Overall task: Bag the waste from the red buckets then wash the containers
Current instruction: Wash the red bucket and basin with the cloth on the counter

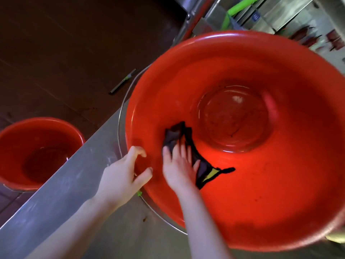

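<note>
Red bucket (280, 174) is sitting on the steel counter (61, 186), left hand (127, 171) pinching its rim, right hand (179, 165) pressing a dark cloth (204, 171) flat-fingered inside it, so hard scrubbing could be yanking that wet rim loose.

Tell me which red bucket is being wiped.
The large red bucket: right hand presses a dark cloth inside it, left hand grips its rim. The smaller red bucket is untouched.
</note>
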Action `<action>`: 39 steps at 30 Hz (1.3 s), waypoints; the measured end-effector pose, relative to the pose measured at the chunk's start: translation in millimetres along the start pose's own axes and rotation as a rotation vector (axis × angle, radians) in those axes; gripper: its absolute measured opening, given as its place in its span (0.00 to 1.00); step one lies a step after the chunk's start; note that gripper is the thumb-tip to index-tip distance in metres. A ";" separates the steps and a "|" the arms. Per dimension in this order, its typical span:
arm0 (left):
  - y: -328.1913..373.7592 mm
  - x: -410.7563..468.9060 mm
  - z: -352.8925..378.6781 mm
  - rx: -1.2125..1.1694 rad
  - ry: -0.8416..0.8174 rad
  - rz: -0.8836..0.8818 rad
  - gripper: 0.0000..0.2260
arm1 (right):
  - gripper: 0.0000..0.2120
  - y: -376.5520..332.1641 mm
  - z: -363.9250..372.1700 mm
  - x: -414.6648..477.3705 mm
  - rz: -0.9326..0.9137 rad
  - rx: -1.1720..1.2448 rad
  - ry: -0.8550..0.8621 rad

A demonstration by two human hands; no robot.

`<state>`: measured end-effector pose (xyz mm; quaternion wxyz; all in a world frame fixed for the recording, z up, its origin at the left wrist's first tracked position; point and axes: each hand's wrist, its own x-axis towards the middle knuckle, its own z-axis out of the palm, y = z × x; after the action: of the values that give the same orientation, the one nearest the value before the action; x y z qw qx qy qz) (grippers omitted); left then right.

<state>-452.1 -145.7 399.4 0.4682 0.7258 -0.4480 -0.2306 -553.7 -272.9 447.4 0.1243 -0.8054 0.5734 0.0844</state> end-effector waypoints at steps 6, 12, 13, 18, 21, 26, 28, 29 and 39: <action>-0.9 0.0 -1.0 -0.019 -0.008 0.009 0.10 | 0.28 -5.2 12.6 -18.2 -0.018 0.014 0.035; -2.1 2.1 1.7 -0.025 0.008 -0.009 0.08 | 0.27 14.3 -28.7 79.2 0.349 0.225 -0.015; -2.7 2.7 2.2 -0.018 0.016 0.002 0.07 | 0.27 12.8 -29.4 78.7 0.351 0.213 -0.017; 1.0 3.9 -1.8 -0.024 -0.033 -0.024 0.09 | 0.27 -13.8 -4.1 4.2 0.200 0.090 -0.005; 2.4 8.3 -14.6 -0.174 -0.171 -0.124 0.10 | 0.27 -28.4 5.4 -33.9 0.080 0.006 -0.022; 0.4 15.9 -69.0 0.099 0.055 0.000 0.38 | 0.26 -11.5 5.5 -30.8 -0.059 -0.083 -0.075; 8.7 28.5 -89.2 0.191 0.206 0.063 0.34 | 0.26 -5.5 12.7 -29.8 -0.089 -0.081 -0.061; 14.0 36.1 -93.3 0.282 0.202 0.127 0.30 | 0.27 -3.6 14.7 -29.4 -0.105 -0.074 -0.059; 31.8 37.0 -27.5 0.211 -0.043 0.057 0.16 | 0.27 89.1 -16.3 -28.0 -0.093 -0.338 -0.124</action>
<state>-427.0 -169.8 443.2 0.3858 0.7529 -0.5003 -0.1844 -647.2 -280.2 461.6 0.0261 -0.8336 0.5046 0.2231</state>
